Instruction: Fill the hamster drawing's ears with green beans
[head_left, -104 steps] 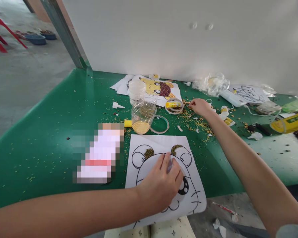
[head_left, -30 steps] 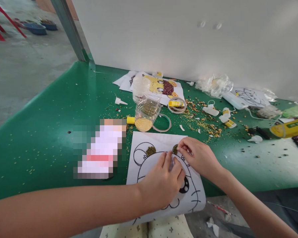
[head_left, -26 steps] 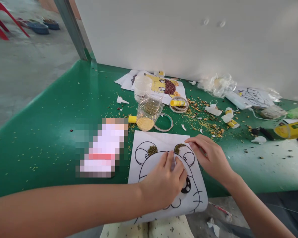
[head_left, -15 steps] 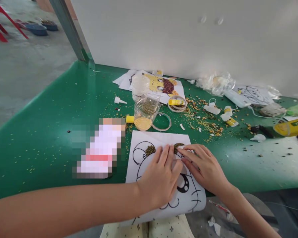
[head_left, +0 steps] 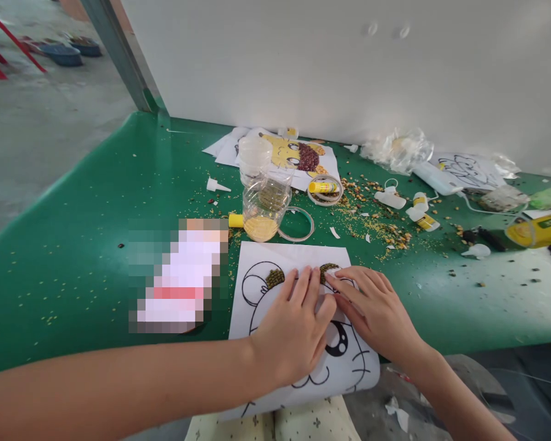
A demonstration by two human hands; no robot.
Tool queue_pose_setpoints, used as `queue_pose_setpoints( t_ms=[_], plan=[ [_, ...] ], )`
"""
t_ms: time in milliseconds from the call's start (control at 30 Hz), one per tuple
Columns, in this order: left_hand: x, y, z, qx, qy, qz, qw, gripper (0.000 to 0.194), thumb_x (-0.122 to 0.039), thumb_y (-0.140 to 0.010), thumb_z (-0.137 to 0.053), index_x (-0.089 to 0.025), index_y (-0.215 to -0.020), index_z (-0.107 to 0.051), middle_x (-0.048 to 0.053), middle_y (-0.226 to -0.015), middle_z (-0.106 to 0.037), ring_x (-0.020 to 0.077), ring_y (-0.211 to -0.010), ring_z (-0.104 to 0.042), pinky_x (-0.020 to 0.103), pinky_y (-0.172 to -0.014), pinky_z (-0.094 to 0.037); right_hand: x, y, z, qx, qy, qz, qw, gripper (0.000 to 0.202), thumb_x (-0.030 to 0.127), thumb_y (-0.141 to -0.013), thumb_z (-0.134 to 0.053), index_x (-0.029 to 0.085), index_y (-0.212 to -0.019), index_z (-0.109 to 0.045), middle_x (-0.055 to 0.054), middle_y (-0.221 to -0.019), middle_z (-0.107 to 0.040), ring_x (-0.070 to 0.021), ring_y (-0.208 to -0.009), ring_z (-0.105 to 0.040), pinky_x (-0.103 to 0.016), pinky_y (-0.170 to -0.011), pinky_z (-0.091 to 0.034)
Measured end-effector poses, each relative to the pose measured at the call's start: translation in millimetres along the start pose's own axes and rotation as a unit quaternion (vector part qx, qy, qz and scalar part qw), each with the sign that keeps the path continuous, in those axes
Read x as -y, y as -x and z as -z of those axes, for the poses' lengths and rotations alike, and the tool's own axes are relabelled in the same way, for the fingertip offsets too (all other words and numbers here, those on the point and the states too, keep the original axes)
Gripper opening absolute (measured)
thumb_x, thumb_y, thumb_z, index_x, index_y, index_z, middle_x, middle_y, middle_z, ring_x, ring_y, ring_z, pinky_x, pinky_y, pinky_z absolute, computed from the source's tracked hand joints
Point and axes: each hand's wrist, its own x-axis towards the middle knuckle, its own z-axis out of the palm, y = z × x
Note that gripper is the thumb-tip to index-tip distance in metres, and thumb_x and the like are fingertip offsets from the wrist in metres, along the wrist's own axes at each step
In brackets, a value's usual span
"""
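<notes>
A white sheet with a black-outlined cartoon animal (head_left: 252,318) lies at the table's front edge, its lower part hanging over. Dark green beans (head_left: 275,278) fill part of the left ear, and more cover part of the right ear. My left hand (head_left: 298,331) rests on the middle of the sheet with its fingers stretched out. Beside it, my right hand (head_left: 376,309) touches the right ear's beans with its fingertips, fingers apart. No held object shows in either hand; the surface under the fingers is hidden.
Behind the sheet stand clear plastic containers (head_left: 262,211), one with yellow grains. Tape rings (head_left: 297,224), glue bottles (head_left: 425,219) and scattered seeds lie to the right. A partly coloured drawing (head_left: 284,153) is at the back. A blurred-out flat object (head_left: 179,275) lies left.
The view has shifted slightly, so the table things appear a little further left. Both hands stay at nearly the same places on the sheet.
</notes>
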Motion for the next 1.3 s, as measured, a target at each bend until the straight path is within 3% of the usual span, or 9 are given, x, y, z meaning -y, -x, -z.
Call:
queue_pose_setpoints(
  t_ms=[267, 400, 533, 700, 1000, 1300],
  plan=[
    [1, -2, -0.9, -0.004, 0.0, 0.002, 1.0, 0.041, -0.034, -0.087, -0.038, -0.008, -0.119, -0.039, 0.028, -0.138, -0.035, 0.0388, -0.13, -0.03, 0.049, -0.102, -0.024, -3, -1, 7, 0.031, 0.005, -0.007, 0.999, 0.032, 0.027, -0.09, -0.044, 0.023, -0.121, -0.051, -0.008, -0.116, -0.057, -0.0223, -0.11, -0.048, -0.04, -0.09, -0.037],
    [0, -1, 0.6, -0.001, 0.0, 0.003, 1.0, 0.04, -0.034, -0.087, -0.039, -0.008, -0.117, -0.041, 0.028, -0.137, -0.036, 0.0386, -0.13, -0.031, 0.049, -0.102, -0.025, -4, -2, 6, 0.034, -0.029, -0.033, 0.998, 0.043, 0.034, -0.088, -0.046, 0.021, -0.129, -0.042, -0.01, -0.124, -0.053, -0.0239, -0.115, -0.046, -0.042, -0.092, -0.038],
    [1, -1, 0.4, -0.005, 0.003, 0.003, 1.0, 0.037, -0.034, -0.087, -0.038, -0.009, -0.115, -0.042, 0.027, -0.138, -0.036, 0.0371, -0.13, -0.031, 0.048, -0.103, -0.025, -1, -1, 6, 0.057, -0.03, -0.011, 0.998, 0.04, 0.028, -0.089, -0.043, 0.025, -0.129, -0.045, -0.008, -0.129, -0.049, -0.0243, -0.119, -0.043, -0.044, -0.094, -0.037],
    [1, -1, -1.3, -0.011, 0.006, 0.002, 1.0, 0.036, -0.034, -0.086, -0.04, -0.009, -0.113, -0.043, 0.028, -0.137, -0.037, 0.0381, -0.129, -0.032, 0.049, -0.102, -0.026, 3, 3, 3, 0.043, -0.033, -0.02, 0.998, 0.042, 0.023, -0.087, -0.045, 0.025, -0.128, -0.047, -0.008, -0.133, -0.047, -0.0261, -0.126, -0.037, -0.047, -0.098, -0.037],
    [0, 0, 0.9, -0.013, 0.01, 0.004, 1.0, 0.035, -0.033, -0.086, -0.04, -0.009, -0.112, -0.043, 0.028, -0.136, -0.038, 0.0381, -0.129, -0.033, 0.05, -0.102, -0.026, 5, 4, 3, 0.061, -0.029, -0.022, 0.997, 0.049, 0.018, -0.085, -0.043, 0.025, -0.133, -0.042, -0.005, -0.14, -0.039, -0.0247, -0.135, -0.023, -0.048, -0.103, -0.033],
    [1, 1, -1.2, -0.018, 0.004, -0.003, 1.0, 0.033, -0.032, -0.087, -0.039, -0.009, -0.111, -0.042, 0.028, -0.137, -0.037, 0.0381, -0.129, -0.033, 0.05, -0.101, -0.026, 11, 12, -10, 0.004, -0.024, -0.061, 0.998, 0.059, 0.021, -0.081, -0.045, 0.021, -0.138, -0.029, -0.009, -0.143, -0.034, -0.027, -0.135, -0.024, -0.051, -0.103, -0.031]
  ],
)
